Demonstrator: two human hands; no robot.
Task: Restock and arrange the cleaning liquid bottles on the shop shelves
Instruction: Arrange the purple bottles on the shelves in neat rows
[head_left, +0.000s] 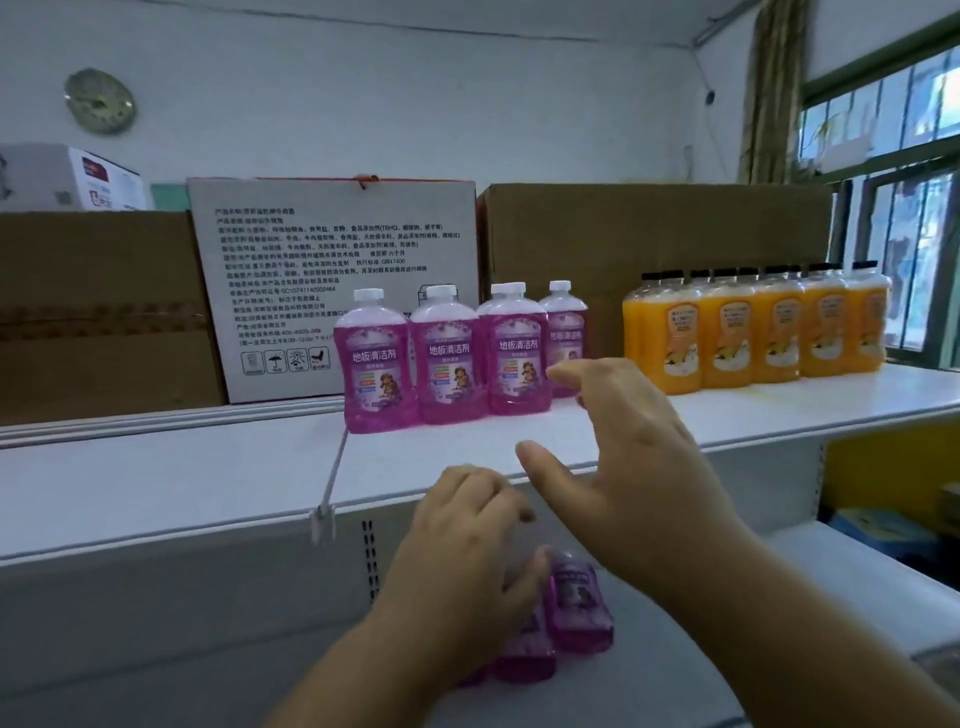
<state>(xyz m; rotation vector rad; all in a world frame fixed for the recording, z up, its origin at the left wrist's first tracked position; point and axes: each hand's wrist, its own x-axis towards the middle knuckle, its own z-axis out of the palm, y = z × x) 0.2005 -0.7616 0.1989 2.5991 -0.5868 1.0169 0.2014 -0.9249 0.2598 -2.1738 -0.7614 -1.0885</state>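
The right hand (618, 441) was raised ahead of the body, palm turned leftward, fingers straight and spread, thumb held apart below them. The left hand (467, 551) hung lower and nearer, back upward, its fingers loosely curled downward, both forearms bare.
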